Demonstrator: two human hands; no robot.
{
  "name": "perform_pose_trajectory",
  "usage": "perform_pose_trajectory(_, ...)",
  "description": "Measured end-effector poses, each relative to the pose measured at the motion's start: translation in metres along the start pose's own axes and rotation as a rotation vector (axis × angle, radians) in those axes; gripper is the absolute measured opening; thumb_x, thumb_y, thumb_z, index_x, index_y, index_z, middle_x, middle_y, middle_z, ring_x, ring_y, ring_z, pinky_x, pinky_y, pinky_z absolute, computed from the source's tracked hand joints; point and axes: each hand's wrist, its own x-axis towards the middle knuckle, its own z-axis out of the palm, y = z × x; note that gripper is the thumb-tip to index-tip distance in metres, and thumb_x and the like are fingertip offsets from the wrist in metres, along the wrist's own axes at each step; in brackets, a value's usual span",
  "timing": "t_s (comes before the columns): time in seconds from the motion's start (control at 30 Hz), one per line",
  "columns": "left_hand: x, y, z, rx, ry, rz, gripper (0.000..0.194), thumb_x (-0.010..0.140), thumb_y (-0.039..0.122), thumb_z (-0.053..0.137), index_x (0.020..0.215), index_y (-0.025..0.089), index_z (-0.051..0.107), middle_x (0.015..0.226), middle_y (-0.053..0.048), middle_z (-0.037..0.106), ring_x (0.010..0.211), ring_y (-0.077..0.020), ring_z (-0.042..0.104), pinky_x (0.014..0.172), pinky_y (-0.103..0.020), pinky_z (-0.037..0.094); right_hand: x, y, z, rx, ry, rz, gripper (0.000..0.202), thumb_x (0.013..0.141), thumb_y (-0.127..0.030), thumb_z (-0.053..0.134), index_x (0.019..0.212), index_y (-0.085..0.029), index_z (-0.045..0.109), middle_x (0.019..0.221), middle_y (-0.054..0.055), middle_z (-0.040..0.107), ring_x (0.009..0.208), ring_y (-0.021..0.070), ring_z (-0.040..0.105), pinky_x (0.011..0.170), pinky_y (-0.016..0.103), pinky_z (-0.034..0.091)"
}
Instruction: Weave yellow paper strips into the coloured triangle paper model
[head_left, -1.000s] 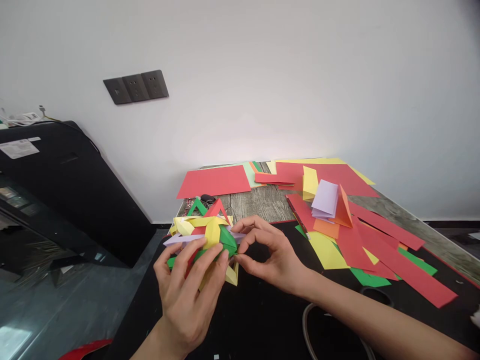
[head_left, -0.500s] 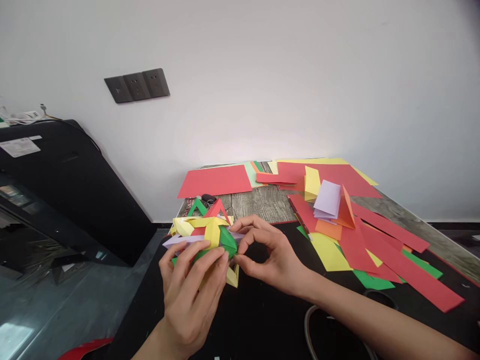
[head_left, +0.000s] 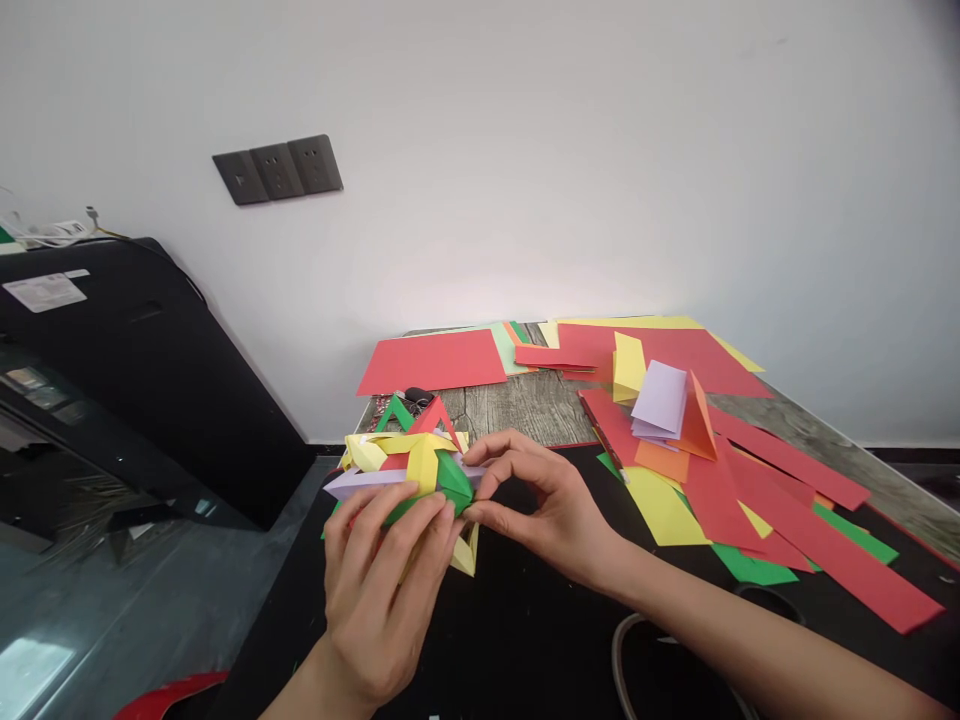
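Note:
A folded paper model [head_left: 423,466] in yellow, green, red and lilac is above the near left part of the black mat. My left hand [head_left: 390,580] grips its near side, fingers over the green and yellow folds, and covers much of its underside. From the right, my right hand [head_left: 536,495] pinches the model's right edge between thumb and forefinger, by the green fold and a lilac tip. Just behind the model, a green strip [head_left: 395,410] and a red strip [head_left: 436,415] stand bent into peaks.
Red sheets [head_left: 435,362] lie at the back of the wooden table [head_left: 525,402]. Cut paper strips [head_left: 832,535], a folded lilac piece [head_left: 660,402] and a pencil [head_left: 604,440] are at right on the black mat [head_left: 525,640]. Scissors [head_left: 622,660] lie near my right forearm.
My right thumb and forefinger have closed in at the model's right edge. The view has shifted slightly; my left hand keeps its grip.

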Motion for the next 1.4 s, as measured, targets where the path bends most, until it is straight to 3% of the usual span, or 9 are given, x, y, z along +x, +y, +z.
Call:
perform_pose_trajectory(0.23,-0.001,0.002,0.001,0.052,-0.004,-0.028,0.024,0.071,-0.005,0.074,0.091,0.007,0.069,0.088,-0.012,0.075,0.091,-0.0290,0.067,0.075,-0.042,0.049,0.007,0.001,-0.011,0.000,-0.123,-0.076,0.007,0.081,-0.013,0.070,0.084,-0.019,0.068,0.100,0.007,0.064,0.093,0.0164,0.065,0.084,0.033,0.054)
perform_pose_trajectory(0.83,0.005,0.008,0.006,0.031,0.055,-0.126,0.025,0.069,-0.001,0.078,0.090,0.008,0.069,0.082,-0.009,0.073,0.085,-0.0263,0.066,0.070,-0.041,0.050,0.014,-0.003,-0.017,-0.037,-0.164,-0.092,0.010,0.081,-0.015,0.071,0.088,-0.020,0.066,0.098,0.007,0.067,0.091,0.0169,0.066,0.083,0.034,0.055)
perform_pose_trajectory(0.97,0.007,0.009,0.007,0.021,0.062,-0.149,0.024,0.068,-0.004,0.077,0.088,0.007,0.069,0.081,-0.010,0.072,0.083,-0.0248,0.065,0.069,-0.040,0.051,0.021,-0.005,-0.022,-0.084,-0.233,-0.130,0.011,0.088,-0.013,0.061,0.094,-0.020,0.068,0.093,0.006,0.068,0.087,0.0151,0.063,0.079,0.031,0.054)
perform_pose_trajectory(1.13,0.007,0.009,0.007,0.008,0.064,-0.144,0.024,0.069,-0.005,0.077,0.087,0.007,0.069,0.082,-0.009,0.072,0.084,-0.0245,0.064,0.069,-0.040,0.051,0.033,-0.010,-0.030,-0.212,-0.342,-0.195,0.011,0.090,-0.017,0.062,0.097,-0.021,0.070,0.087,0.005,0.068,0.087,0.0182,0.060,0.080,0.036,0.052)
perform_pose_trajectory(1.4,0.006,0.012,0.008,0.012,0.075,-0.178,0.021,0.069,0.000,0.079,0.086,0.008,0.069,0.078,-0.009,0.071,0.081,-0.0256,0.064,0.069,-0.042,0.050,0.046,-0.022,-0.036,-0.261,-0.557,-0.260,0.029,0.086,-0.006,0.057,0.110,-0.019,0.067,0.110,0.009,0.061,0.094,0.0168,0.062,0.079,0.031,0.055)
